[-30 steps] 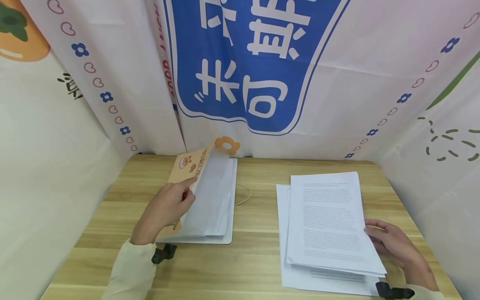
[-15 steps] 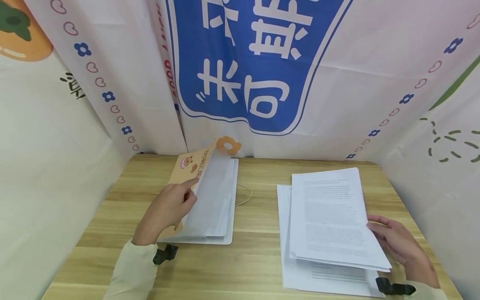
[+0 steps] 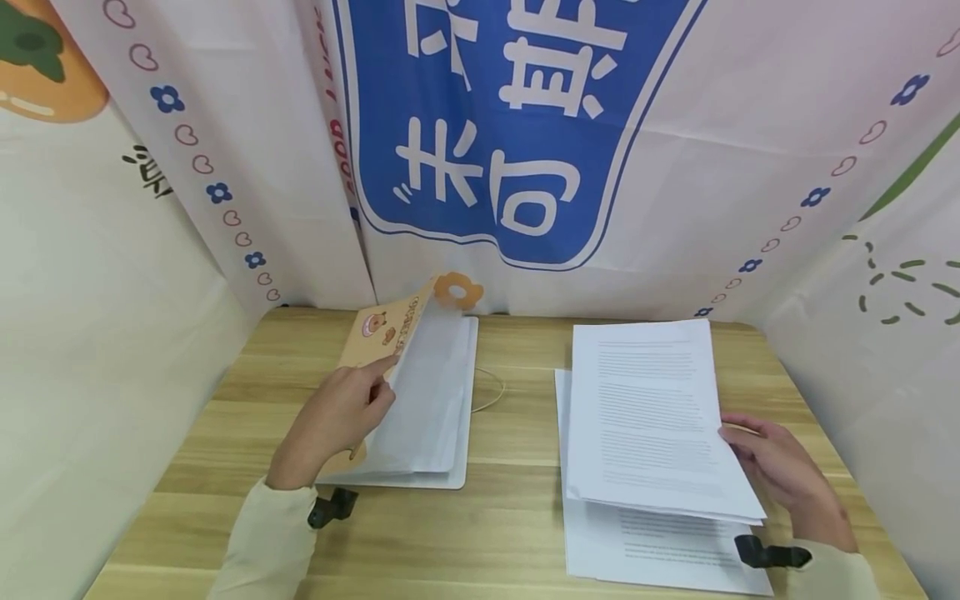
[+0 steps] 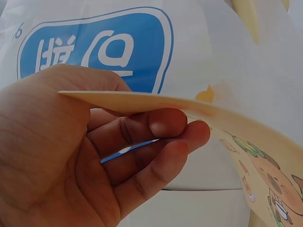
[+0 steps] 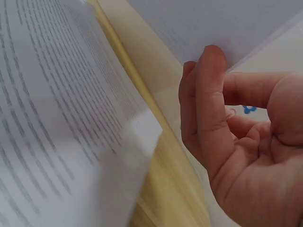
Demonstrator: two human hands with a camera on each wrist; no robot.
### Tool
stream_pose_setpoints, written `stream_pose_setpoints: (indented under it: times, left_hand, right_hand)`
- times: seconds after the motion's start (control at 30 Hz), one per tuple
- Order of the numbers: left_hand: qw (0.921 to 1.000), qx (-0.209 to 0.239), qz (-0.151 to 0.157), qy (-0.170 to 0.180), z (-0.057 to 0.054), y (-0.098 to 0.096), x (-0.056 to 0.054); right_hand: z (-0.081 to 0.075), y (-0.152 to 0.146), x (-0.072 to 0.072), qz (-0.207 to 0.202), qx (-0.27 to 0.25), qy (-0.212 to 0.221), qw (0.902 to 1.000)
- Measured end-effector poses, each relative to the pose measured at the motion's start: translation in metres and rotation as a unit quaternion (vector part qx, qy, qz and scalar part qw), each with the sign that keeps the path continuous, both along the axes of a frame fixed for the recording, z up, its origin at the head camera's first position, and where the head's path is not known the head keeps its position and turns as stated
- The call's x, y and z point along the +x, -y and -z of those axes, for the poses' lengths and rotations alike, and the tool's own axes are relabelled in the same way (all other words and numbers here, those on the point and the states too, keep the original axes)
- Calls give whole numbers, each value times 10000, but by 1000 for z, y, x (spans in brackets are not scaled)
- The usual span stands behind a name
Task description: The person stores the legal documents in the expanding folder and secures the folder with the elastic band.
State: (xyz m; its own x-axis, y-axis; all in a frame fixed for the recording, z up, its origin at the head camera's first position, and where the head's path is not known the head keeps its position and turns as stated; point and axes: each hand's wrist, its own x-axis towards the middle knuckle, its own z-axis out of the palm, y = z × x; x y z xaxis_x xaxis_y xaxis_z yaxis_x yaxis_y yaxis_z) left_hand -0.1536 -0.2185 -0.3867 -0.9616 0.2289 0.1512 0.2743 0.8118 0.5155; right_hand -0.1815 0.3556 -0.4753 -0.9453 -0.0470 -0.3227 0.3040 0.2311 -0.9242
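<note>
On the left of the table a folder (image 3: 427,417) lies with its light-orange cartoon cover (image 3: 378,325) raised at a slant, white sheets or pockets inside. My left hand (image 3: 341,417) holds that cover by its free edge; the left wrist view has the cover (image 4: 142,100) between thumb and fingers. My right hand (image 3: 776,462) pinches the right edge of several printed sheets (image 3: 645,417). These sheets are lifted and overlap a lower stack of paper (image 3: 667,550). In the right wrist view the fingers (image 5: 211,90) press against the lifted paper (image 5: 227,28).
A thin elastic loop (image 3: 491,392) sticks out from the folder's right side onto the wooden table (image 3: 495,533). Behind the table hangs a white cloth (image 3: 675,225) with a large blue sign print; more cloth closes off both sides.
My right hand has carried the lifted sheets away from me, and lately a little left, baring more of the lower stack. The left hand and the folder cover stay as they were.
</note>
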Motion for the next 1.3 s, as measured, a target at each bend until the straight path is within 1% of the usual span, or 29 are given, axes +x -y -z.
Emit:
stream_pose_setpoints:
  times: [0.27,0.4,0.57,0.7,0.8,0.97,1.1,1.3]
  left_hand:
    - [9999,99,19,-22,-2,1,1]
    - [9999,94,11,-36,-2,1,1]
    - [9999,103,-2,-5,-2,2,2]
    - [10000,87,6,-8,-1,2,1]
    - [10000,81,15,-18,-1,2,0]
    - [9999,100,21,44,-2,1,0]
    - [9999,128,23,33,-2,2,1]
    - [9999,102,37,-32,-1,3,1]
  right_hand:
    - [5,37,-17,-130,-334,104,9993]
    - [8,57,-28,-168,-476,155,9986]
    - [13,81,-42,-435,-606,97,9972]
    - [19,97,-51,-606,-870,147,9943]
    - [22,107,-56,-681,-996,176,9925]
    - [23,116,-60,-761,-954,164,9924]
    - [21,120,-63,-692,-933,214,9930]
    - [17,126,-67,-603,-941,167,9936]
